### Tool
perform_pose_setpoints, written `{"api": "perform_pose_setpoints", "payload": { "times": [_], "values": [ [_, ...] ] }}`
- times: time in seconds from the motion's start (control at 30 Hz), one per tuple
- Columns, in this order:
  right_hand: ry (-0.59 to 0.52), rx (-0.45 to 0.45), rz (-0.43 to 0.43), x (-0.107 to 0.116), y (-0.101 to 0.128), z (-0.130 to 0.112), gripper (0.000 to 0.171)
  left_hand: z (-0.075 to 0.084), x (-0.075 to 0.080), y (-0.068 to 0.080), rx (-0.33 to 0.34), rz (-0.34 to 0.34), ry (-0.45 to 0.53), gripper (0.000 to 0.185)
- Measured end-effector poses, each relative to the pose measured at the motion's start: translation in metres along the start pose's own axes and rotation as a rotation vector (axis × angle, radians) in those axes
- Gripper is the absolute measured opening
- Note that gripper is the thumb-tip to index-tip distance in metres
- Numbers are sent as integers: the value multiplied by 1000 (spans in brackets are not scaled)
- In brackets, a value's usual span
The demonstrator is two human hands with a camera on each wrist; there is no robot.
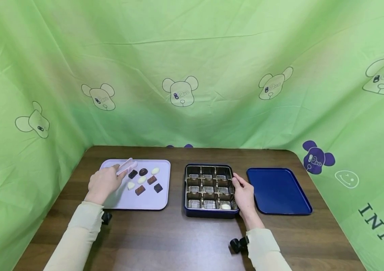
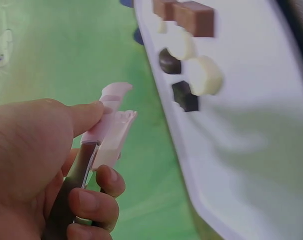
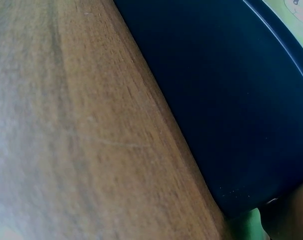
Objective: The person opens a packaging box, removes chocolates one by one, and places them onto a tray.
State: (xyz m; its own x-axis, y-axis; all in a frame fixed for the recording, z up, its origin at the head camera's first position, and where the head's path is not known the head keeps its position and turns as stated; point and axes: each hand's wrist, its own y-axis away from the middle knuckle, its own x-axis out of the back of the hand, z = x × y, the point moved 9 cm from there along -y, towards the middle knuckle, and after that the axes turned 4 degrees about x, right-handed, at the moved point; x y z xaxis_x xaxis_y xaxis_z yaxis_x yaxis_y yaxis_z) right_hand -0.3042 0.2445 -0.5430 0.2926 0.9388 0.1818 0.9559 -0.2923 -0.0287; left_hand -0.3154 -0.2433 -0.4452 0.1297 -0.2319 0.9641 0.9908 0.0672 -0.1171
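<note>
My left hand [image 1: 105,183] grips small tongs [image 2: 105,127] with pale pink tips and a metal body. In the left wrist view the tips stand slightly apart with nothing between them. Dark, brown and white chocolates [image 1: 152,180] lie spread on a pale lilac tray [image 1: 159,205], just right of the tongs. At the right side of a navy box [image 1: 208,213], my right hand [image 1: 245,195] holds the wall, thumb near the rim. Inside the box is a gold divided insert [image 1: 209,183]; one white chocolate [image 1: 225,206] sits in its near right compartment.
A navy lid [image 1: 280,192] lies on the wooden table [image 1: 164,241], to the right of my right hand. A green printed cloth [image 1: 212,124] hangs behind the table and along both sides. The box's outer wall [image 3: 206,100] fills much of the right wrist view.
</note>
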Motion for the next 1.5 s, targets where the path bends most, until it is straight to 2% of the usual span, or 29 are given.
{"api": "perform_pose_setpoints", "payload": {
  "times": [0.1,0.2,0.27,0.33,0.5,0.63,0.73,0.9,1.17,1.5],
  "values": [
    [0,5,-1,-1,0,0,42,12,7,1,-50,49,-9,48],
    [-1,10,0,-2,0,-1,42,34,12,4,-140,111,-24,42],
    [0,11,-2,-3,-1,-1,42,50,12,7,-192,125,-29,37],
    [-2,12,-3,-3,-1,-1,42,68,8,10,-223,99,-35,33],
    [1,11,1,-1,0,-2,42,120,-12,18,-301,-39,-65,36],
    [1,6,-1,-1,0,-1,42,163,-21,29,-428,-73,-87,38],
    [0,4,-2,-2,0,1,42,187,-26,37,-503,-84,-98,42],
    [9,2,5,-1,1,0,42,219,-31,46,-576,-97,-124,49],
    [12,2,13,1,2,-1,42,265,-45,63,-705,-127,-220,47],
    [-10,-4,5,0,2,-1,41,309,-53,79,-726,-214,-335,41]
  ]
}}
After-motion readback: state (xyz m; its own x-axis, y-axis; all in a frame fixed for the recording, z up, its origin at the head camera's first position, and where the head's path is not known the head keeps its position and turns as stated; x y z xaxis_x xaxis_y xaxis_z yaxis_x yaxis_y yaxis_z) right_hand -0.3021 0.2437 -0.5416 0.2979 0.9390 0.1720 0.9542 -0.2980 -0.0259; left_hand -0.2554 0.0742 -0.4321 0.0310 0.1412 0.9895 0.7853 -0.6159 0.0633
